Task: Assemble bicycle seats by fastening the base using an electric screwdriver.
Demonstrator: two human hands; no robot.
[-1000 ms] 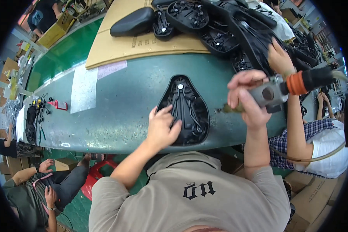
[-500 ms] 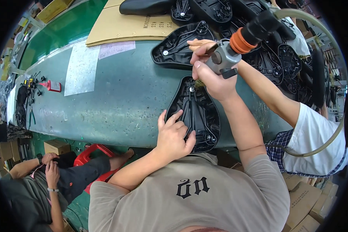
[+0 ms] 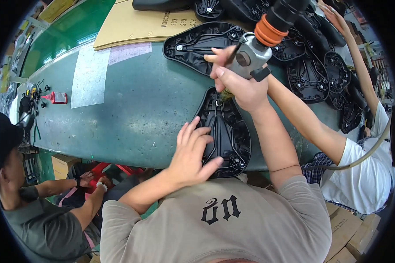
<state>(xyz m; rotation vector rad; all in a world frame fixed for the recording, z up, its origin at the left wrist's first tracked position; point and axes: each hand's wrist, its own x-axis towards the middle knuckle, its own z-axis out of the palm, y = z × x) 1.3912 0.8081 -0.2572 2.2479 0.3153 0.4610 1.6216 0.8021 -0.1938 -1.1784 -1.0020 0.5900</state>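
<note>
A black plastic saddle base [image 3: 226, 131] lies underside up on the green-grey workbench [image 3: 131, 109], near its front edge, just below the picture's centre, with its narrow nose pointing toward twelve o'clock. The left hand [image 3: 193, 153] lies flat and open on the base's left flank, at about eight o'clock from its middle, fingers spread and pressing on the ribbed plastic, gripping nothing. The right hand [image 3: 239, 83] is wrapped tight round the grey metal body of a pneumatic screwdriver [image 3: 254, 48], which has an orange collar and a black upper part slanting off toward one o'clock; its tip comes down at the nose of the saddle base, at twelve o'clock from the left hand, and the two hands are well apart. A second upturned saddle base [image 3: 202, 41] lies just beyond the tool at eleven o'clock, partly resting on a sheet of brown cardboard [image 3: 127, 22]. More black saddle bases [image 3: 311, 74] are heaped toward two o'clock. A co-worker in a white shirt [image 3: 364, 175] stands at three o'clock, one forearm [image 3: 311, 118] stretched across the bench just beside the person's right arm. At nine o'clock a small red tool [image 3: 55, 97] lies on the bench, and another person in a dark cap [image 3: 2, 131] sits below the bench edge.
</note>
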